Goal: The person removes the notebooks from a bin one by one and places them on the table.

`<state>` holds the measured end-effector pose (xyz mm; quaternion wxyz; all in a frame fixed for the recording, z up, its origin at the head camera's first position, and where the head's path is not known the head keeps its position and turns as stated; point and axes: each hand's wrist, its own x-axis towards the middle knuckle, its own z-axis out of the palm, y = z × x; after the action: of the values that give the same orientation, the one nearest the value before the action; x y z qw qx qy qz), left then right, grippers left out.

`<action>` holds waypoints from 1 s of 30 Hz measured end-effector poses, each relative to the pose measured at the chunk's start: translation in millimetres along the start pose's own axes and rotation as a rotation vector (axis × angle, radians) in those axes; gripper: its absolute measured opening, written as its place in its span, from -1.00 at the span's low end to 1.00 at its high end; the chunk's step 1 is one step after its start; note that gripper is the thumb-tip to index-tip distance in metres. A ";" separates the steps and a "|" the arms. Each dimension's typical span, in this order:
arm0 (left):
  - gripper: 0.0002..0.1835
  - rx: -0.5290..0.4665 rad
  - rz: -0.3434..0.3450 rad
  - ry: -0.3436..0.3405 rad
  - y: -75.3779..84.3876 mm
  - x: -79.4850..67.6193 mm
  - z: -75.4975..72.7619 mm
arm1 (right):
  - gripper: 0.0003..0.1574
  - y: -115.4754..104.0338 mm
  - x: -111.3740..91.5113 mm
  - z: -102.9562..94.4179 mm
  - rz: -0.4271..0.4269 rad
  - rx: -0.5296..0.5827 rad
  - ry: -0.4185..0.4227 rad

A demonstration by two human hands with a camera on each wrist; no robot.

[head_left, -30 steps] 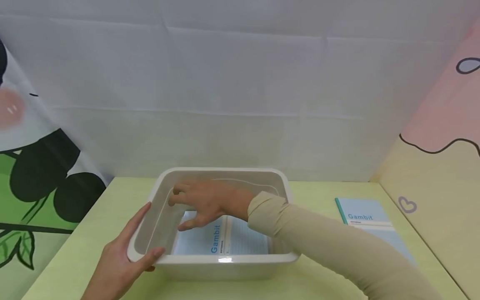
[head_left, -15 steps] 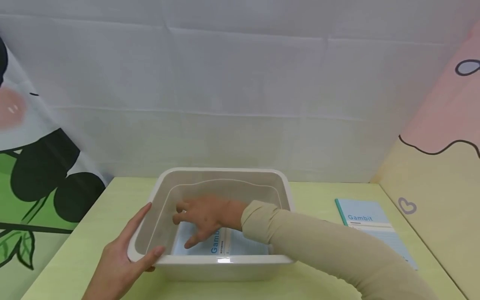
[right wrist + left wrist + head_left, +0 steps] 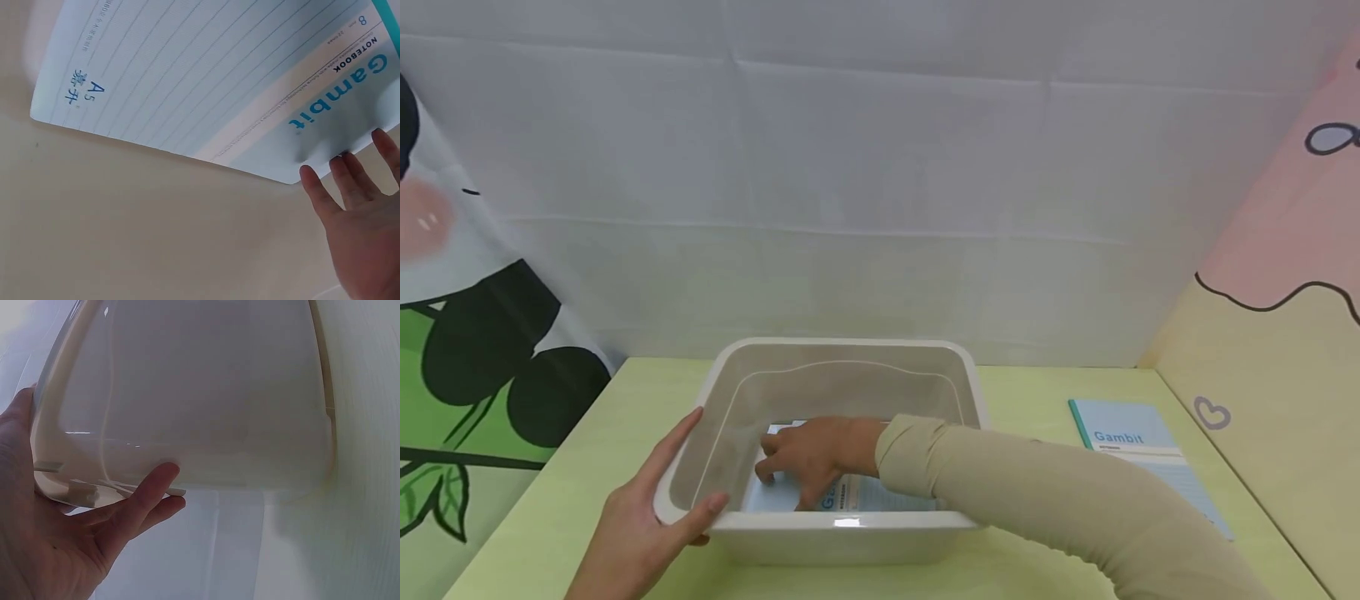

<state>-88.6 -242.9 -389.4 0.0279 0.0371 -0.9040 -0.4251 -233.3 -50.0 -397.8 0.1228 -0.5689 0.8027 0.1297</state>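
Observation:
A whitish plastic basin point(image 3: 850, 392) stands on the table, and a light blue Gambit notebook point(image 3: 891, 493) lies flat on its floor. My left hand point(image 3: 643, 512) grips the basin at its near left corner, thumb over the rim; in the left wrist view the fingers of the left hand point(image 3: 69, 556) wrap round that rim. Inside the basin, my right hand point(image 3: 816, 457) spreads over the notebook's left part. In the right wrist view, the right hand's fingertips point(image 3: 307, 172) meet the short edge of the notebook point(image 3: 169, 94); its thumb is hidden there.
A second Gambit notebook point(image 3: 1135, 425) with a green spine lies on the pale yellow table point(image 3: 1030, 392), right of the basin. White cloth point(image 3: 880, 167) hangs behind, with printed panels standing at both sides.
My right hand has lowered from the upper part of the basin onto the notebook, its fingertips coming to the notebook's left end. The left hand and basin stay in place.

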 end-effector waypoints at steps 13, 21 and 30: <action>-0.04 -0.018 0.038 0.027 -1.8 -2.0 0.7 | -0.11 -13.9 5.4 5.8 -0.033 -0.200 -0.007; -0.06 -0.020 0.032 0.026 -0.9 -1.9 0.8 | -0.12 -11.6 6.3 2.1 -0.002 -0.192 -0.017; -0.06 -0.013 0.019 0.025 -0.1 -1.1 1.7 | -0.28 -11.7 4.0 0.3 0.002 -0.251 -0.014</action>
<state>-87.6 -241.6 -390.6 0.0436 0.0338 -0.9010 -0.4304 -223.5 -57.1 -400.2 0.0560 -0.5783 0.7797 0.2334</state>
